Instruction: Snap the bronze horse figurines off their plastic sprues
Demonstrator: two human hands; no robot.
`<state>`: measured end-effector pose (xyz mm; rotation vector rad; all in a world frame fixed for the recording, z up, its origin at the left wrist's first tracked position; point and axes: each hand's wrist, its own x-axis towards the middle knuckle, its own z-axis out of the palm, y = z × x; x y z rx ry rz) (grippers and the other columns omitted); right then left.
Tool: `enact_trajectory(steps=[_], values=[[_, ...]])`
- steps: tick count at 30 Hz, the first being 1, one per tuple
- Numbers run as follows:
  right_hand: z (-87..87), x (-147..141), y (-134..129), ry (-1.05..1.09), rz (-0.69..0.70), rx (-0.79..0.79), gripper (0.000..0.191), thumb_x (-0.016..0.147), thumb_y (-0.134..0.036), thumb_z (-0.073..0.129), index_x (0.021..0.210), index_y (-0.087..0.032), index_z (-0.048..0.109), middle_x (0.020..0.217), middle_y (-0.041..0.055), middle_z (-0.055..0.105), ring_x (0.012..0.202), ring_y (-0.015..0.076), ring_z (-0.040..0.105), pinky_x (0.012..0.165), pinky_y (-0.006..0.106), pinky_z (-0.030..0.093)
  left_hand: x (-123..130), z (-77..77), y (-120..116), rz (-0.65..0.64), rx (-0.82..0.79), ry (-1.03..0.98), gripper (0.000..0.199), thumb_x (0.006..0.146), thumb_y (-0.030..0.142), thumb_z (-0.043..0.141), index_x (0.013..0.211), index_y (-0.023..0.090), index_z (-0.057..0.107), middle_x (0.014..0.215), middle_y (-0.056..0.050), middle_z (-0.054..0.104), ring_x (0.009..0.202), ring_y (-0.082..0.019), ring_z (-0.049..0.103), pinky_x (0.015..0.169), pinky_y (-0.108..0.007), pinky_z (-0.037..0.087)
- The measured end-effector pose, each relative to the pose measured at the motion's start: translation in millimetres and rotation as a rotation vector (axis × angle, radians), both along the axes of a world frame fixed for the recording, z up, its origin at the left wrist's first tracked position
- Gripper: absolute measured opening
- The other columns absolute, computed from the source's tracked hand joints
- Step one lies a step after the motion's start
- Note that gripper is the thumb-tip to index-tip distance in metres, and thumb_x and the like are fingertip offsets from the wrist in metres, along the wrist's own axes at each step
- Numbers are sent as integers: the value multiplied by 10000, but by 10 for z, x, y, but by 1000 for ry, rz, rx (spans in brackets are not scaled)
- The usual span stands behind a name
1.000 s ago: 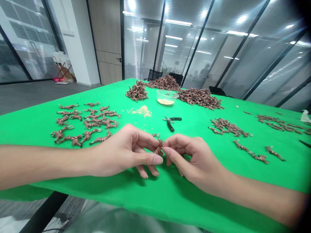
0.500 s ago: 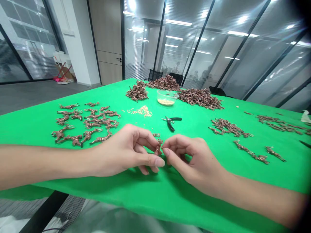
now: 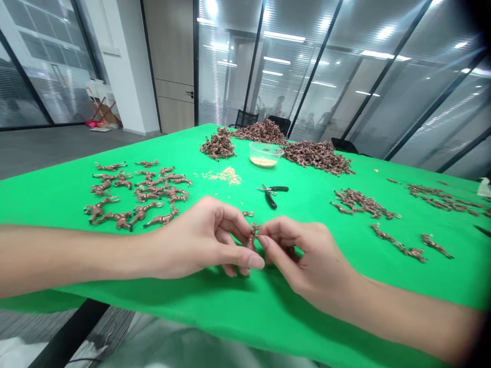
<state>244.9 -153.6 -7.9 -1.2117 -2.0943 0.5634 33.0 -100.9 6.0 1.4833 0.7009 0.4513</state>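
Observation:
A small brown deer-like figurine [image 3: 252, 237] is held upright between the thumb and fingers of my left hand [image 3: 215, 237]. My right hand [image 3: 299, 245] is closed in a pinch, thumb and index fingertips against the figurine's upper part. A tiny gold-coloured piece sits at those fingertips, mostly hidden now. Just beyond the hands lies another figurine [image 3: 247, 213]. Black-handled pliers [image 3: 270, 194] rest open on the green cloth [image 3: 215, 306] farther back, beside a scatter of small gold-coloured pieces [image 3: 229, 176].
Several figurines [image 3: 148, 193] lie spread at left, with more at right [image 3: 364, 203]. Large figurine heaps [image 3: 316, 156] stand at the back around a clear plastic bowl [image 3: 264, 155] holding gold-coloured pieces. A dark-tipped tool [image 3: 484, 230] shows at the right edge.
The right fingertips have closed further over the gold-coloured piece at the figurine, so less of it shows. Both hands stay nearly in place; the view has shifted slightly.

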Motion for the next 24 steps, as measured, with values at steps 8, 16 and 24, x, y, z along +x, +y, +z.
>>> enact_trajectory(steps=[8,16,24], values=[[13,-2,-25,58,12,-108,186,1018,-323,503,927,-194,601,708,30,645,573,141,563,523,272,408,-30,-24,-51,3,249,47,319,746,388,857,927,159,727,708,-27,742,666,-167,731,524,-151,516],[231,-37,-39,399,15,-640,364,892,-499,701,860,-155,587,643,-7,627,374,50,461,367,168,309,-67,-131,55,-16,1057,-6,270,877,341,749,1065,147,754,829,-48,767,635,-122,696,632,-177,543],[247,35,171,442,129,-798,302,882,-390,732,799,-126,611,640,-9,629,365,16,459,358,136,265,-104,-168,214,-6,1489,-141,186,902,130,684,1083,116,723,1052,-107,778,849,-170,759,776,-186,586]])
